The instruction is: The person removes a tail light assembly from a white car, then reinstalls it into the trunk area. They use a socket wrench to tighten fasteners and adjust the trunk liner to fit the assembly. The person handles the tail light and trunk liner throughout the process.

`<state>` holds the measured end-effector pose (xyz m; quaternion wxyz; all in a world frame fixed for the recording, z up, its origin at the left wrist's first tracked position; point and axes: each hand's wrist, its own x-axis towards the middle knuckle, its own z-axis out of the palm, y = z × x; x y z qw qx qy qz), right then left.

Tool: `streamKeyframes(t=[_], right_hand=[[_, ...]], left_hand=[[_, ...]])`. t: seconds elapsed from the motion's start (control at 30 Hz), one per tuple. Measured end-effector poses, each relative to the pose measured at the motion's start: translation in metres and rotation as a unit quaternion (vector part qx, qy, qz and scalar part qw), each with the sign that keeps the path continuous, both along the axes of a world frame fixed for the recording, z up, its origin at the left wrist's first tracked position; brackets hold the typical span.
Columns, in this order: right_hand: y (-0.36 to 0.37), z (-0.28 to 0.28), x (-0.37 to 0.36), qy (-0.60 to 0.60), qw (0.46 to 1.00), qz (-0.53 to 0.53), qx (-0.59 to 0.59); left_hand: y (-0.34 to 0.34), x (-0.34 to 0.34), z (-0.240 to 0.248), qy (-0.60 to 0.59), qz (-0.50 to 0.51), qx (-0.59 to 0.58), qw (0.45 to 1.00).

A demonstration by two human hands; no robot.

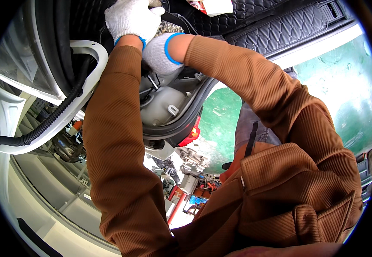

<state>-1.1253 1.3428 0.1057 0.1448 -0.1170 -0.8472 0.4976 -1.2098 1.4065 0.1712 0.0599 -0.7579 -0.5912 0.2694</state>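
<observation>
My left hand (131,20), in a white knit glove with a blue cuff, reaches into the vehicle's opening at the top. Its thumb points right and its other fingers curl down out of sight, round something I cannot make out. Just below and right of it is my right hand (158,55), in a matching glove, its fingers hidden under the left hand and behind the bodywork. A mottled grey-brown piece (169,28) shows beside both gloves. Under my right wrist lies a grey moulded body cavity (162,105) with a black rubber seal (169,131) along its edge.
Black quilted lining (276,28) covers the interior at upper right. On the left, a black corrugated hose (44,122) runs along a white body frame (94,64). A red tail lamp (191,136) sits below the seal. Green floor (222,111) and scattered parts (193,159) lie beneath.
</observation>
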Motion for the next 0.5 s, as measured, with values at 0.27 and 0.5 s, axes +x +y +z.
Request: streamKeyframes(t=[0.27, 0.5], right_hand=[[0.004, 0.017, 0.019, -0.006, 0.975, 0.022, -0.220], [-0.003, -0.005, 0.032, 0.042, 0.861, 0.107, -0.496]], left_hand=[[0.000, 0.007, 0.005, 0.001, -0.016, -0.003, 1.000], [0.000, 0.002, 0.001, -0.019, -0.001, 0.006, 1.000]])
